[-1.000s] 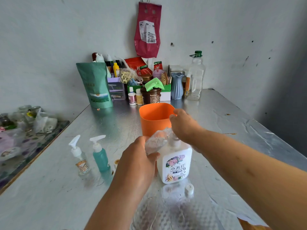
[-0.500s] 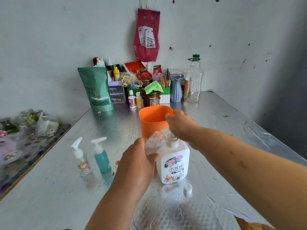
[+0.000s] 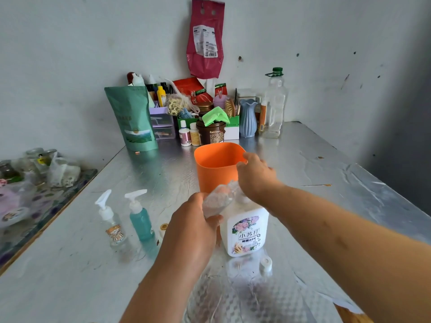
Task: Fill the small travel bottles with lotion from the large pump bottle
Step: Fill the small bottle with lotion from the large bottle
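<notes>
The large white pump bottle (image 3: pixel 246 229) with a flower label stands on the foil-covered table (image 3: pixel 303 171). My right hand (image 3: pixel 255 177) lies over its pump head, which is hidden under the palm. My left hand (image 3: pixel 193 226) holds a small clear travel bottle (image 3: pixel 218 200) tilted with its mouth up against the pump spout. Two more small pump bottles stand to the left: a clear one (image 3: pixel 112 220) with a cartoon sticker and a teal one (image 3: pixel 140 217). A small white cap (image 3: pixel 265 263) lies in front of the large bottle.
An orange cup (image 3: pixel 215 165) stands right behind the large bottle. Many bottles, a green pouch (image 3: pixel 131 118), a blue vase (image 3: pixel 247 117) and a tall clear bottle (image 3: pixel 274 103) crowd the back wall. A lower table with jars (image 3: pixel 30 169) is at the left.
Both hands and the bottles keep their places; only the camera has shifted slightly, so the scene sits a bit lower and nearer in view.
</notes>
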`<action>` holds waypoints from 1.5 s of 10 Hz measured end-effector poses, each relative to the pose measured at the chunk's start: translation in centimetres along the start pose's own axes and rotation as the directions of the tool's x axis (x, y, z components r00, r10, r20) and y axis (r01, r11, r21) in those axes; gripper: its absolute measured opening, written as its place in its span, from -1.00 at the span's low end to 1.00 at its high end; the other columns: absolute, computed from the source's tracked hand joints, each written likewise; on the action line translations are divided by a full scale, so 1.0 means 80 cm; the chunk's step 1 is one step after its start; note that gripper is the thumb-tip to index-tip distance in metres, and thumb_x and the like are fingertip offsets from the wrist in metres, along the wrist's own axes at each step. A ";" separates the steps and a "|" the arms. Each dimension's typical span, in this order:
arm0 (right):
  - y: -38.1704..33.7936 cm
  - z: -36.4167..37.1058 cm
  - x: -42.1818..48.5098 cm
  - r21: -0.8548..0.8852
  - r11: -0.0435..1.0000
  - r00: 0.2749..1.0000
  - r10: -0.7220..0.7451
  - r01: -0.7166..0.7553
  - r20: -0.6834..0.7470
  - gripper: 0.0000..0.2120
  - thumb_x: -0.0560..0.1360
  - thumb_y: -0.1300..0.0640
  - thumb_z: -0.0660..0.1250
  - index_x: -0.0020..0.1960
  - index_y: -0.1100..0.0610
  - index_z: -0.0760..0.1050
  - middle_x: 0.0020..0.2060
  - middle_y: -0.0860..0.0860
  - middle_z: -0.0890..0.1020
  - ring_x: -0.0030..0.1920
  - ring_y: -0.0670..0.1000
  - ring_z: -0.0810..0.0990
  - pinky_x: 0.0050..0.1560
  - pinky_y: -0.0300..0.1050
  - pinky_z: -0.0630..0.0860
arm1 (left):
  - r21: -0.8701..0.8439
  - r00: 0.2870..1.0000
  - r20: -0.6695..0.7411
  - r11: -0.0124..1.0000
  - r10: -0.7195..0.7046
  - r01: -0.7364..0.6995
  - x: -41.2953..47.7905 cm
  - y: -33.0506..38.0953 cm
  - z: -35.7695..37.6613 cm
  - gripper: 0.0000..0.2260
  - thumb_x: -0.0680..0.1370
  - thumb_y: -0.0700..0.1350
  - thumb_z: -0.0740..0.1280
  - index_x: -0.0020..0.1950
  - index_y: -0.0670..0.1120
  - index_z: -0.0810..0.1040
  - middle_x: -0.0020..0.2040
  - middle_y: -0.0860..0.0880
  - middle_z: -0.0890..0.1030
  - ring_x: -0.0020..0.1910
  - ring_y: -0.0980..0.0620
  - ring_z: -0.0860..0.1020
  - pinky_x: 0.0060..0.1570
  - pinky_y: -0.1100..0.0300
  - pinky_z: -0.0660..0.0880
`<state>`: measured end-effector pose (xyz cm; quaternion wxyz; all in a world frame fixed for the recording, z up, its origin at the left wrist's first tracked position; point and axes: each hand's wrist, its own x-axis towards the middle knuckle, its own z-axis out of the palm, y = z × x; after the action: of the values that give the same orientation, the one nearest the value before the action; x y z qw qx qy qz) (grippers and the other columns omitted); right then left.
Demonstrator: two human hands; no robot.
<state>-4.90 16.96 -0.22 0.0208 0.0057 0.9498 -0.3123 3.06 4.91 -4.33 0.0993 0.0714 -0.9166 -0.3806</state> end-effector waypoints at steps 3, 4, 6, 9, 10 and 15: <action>-0.001 0.003 0.028 0.253 0.959 0.992 0.128 -0.128 0.016 -0.55 0.59 -0.03 0.04 0.40 0.16 0.25 0.27 0.19 0.43 0.27 0.24 0.39 0.32 0.14 0.32 | 0.020 1.000 -0.006 1.000 0.018 -0.018 -0.006 0.009 -0.009 -0.77 0.57 -0.05 0.35 0.21 0.11 0.47 -0.09 0.18 0.57 -0.17 0.21 0.52 -0.23 0.27 0.40; -0.001 -0.002 0.023 0.206 0.974 0.995 0.095 -0.093 0.001 -0.70 0.59 0.01 0.04 0.24 0.13 0.33 0.05 0.15 0.36 0.06 0.13 0.32 0.10 0.04 0.29 | 0.018 1.000 -0.009 1.000 0.026 -0.026 -0.007 0.011 -0.010 -0.78 0.57 -0.04 0.34 0.20 0.13 0.46 -0.17 0.21 0.51 -0.30 0.36 0.44 -0.41 0.45 0.29; -0.007 -0.017 0.003 0.052 0.999 0.998 0.011 -0.014 0.058 -0.69 0.64 0.24 0.03 0.32 0.29 0.37 0.33 0.25 0.39 0.36 0.25 0.35 0.37 0.17 0.30 | 0.009 1.000 -0.012 1.000 0.021 -0.021 -0.005 0.007 -0.008 -0.75 0.57 -0.04 0.35 0.24 0.12 0.46 -0.08 0.18 0.58 -0.16 0.26 0.52 -0.22 0.26 0.42; -0.006 0.002 0.003 0.065 0.997 0.999 0.041 -0.039 -0.024 -0.49 0.63 0.20 0.03 0.56 0.04 0.06 0.52 0.07 0.16 0.49 0.17 0.12 0.48 0.08 0.10 | -0.010 1.000 0.008 1.000 0.006 -0.006 -0.001 0.000 -0.001 -0.75 0.56 -0.07 0.36 0.23 0.08 0.49 -0.05 0.15 0.60 -0.20 0.22 0.51 -0.27 0.32 0.36; -0.005 -0.005 -0.001 0.022 0.999 0.998 0.046 -0.047 0.047 -0.56 0.64 0.24 0.06 0.51 0.14 0.19 0.51 0.12 0.16 0.47 0.23 0.16 0.47 0.14 0.15 | 0.001 1.000 0.016 1.000 0.009 -0.009 -0.005 0.006 -0.006 -0.76 0.57 -0.06 0.34 0.23 0.09 0.47 -0.12 0.17 0.56 -0.27 0.32 0.46 -0.39 0.45 0.29; -0.010 -0.020 -0.010 -0.058 0.997 0.998 -0.046 0.049 0.052 -0.64 0.65 0.23 0.01 0.41 0.29 0.28 0.40 0.24 0.30 0.42 0.25 0.25 0.40 0.16 0.24 | 0.037 1.000 -0.008 0.999 0.010 -0.010 -0.010 0.014 -0.013 -0.77 0.57 -0.04 0.34 0.20 0.13 0.46 -0.07 0.16 0.57 -0.16 0.18 0.50 -0.20 0.20 0.39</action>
<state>-4.21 17.27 1.54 0.0376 -0.0252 0.9576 -0.2845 3.98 5.16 -2.93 0.1036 0.0701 -0.9235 -0.3627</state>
